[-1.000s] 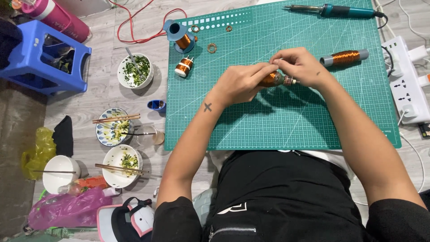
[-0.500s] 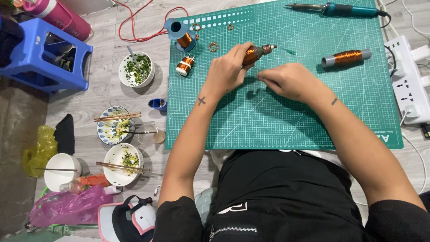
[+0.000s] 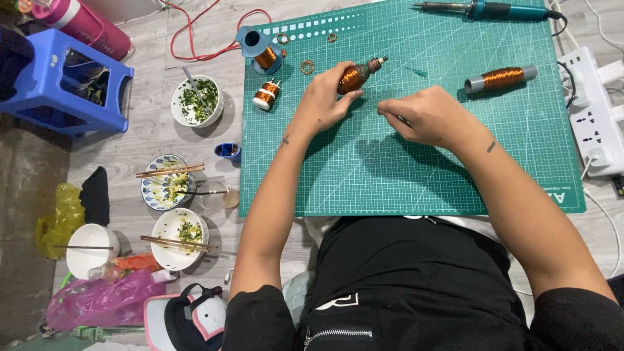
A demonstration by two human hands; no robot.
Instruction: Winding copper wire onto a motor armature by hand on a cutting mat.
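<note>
My left hand [image 3: 323,102] grips a small motor armature wound with copper wire [image 3: 356,76], its metal shaft pointing up and right, over the green cutting mat [image 3: 390,175]. My right hand [image 3: 426,117] rests on the mat just right of it, fingers pinched together on something small that I cannot make out. A copper-wound rod with grey ends [image 3: 500,78] lies further right. A blue spool of copper wire [image 3: 262,51] and a small white bobbin of copper wire [image 3: 266,93] stand at the mat's upper left, with small copper rings [image 3: 307,66] beside them.
A teal-handled soldering iron [image 3: 484,9] lies along the mat's top edge. A white power strip [image 3: 595,117] is at the right. Left of the mat are bowls with food and chopsticks [image 3: 170,188], a blue stool [image 3: 62,81], red wire [image 3: 208,32] and a pink bottle [image 3: 78,23].
My hands have parted: the left carried the armature up and left across the mat, while the right drew back a little and rests to its right.
</note>
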